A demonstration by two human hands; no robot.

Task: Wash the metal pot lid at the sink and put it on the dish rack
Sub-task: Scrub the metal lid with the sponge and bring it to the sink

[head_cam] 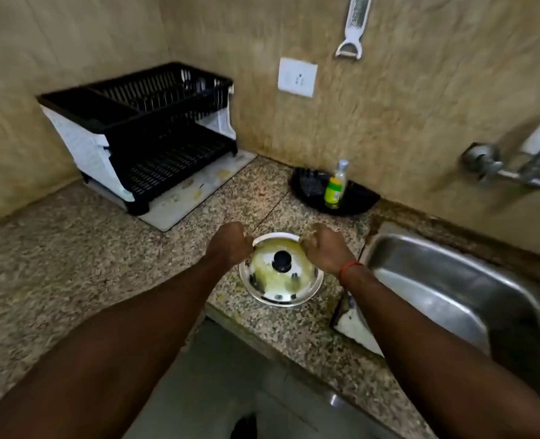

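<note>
A round metal pot lid (275, 285) with a black knob and yellowish smears lies on the speckled granite counter, just left of the steel sink (446, 299). My left hand (230, 243) grips the lid's far-left rim. My right hand (324, 248), with an orange thread at the wrist, grips the far-right rim. The lid's far edge looks slightly raised between the hands. A black two-tier dish rack (154, 131) with white sides stands at the back left corner on a white mat.
A black tray (357, 198) holding a green-labelled bottle (335, 188) sits against the back wall. Wall taps (497, 166) stick out above the sink at the right. A white peeler (354, 26) hangs on the wall above a socket plate (297, 77). The counter's front edge runs below the lid.
</note>
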